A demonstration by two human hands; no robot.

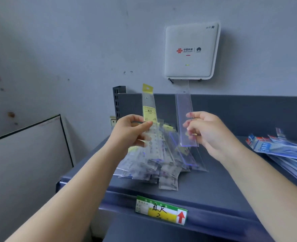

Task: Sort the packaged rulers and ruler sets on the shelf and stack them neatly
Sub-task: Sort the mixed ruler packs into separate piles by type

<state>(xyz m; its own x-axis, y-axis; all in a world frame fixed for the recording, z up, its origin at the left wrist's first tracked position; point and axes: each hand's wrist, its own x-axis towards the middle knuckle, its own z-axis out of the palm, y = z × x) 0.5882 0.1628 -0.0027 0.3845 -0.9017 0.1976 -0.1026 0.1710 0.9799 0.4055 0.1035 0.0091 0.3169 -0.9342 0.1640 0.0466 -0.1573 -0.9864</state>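
Observation:
My left hand point(133, 131) pinches a clear packaged ruler with a yellow header and label point(149, 109), held upright above the shelf. My right hand point(205, 131) grips a second clear packaged ruler point(184, 109), also upright, a little to the right. Below both hands a loose pile of packaged rulers point(160, 165) fans out on the dark grey shelf point(214, 186). At the right edge lies a stack of blue-and-red packaged ruler sets point(282, 147).
A white router point(190, 49) hangs on the wall above the shelf. A perforated shelf upright point(118, 102) stands at the back left. A green-and-yellow price label point(161, 210) sits on the shelf's front edge. A white board point(30, 154) leans at the left.

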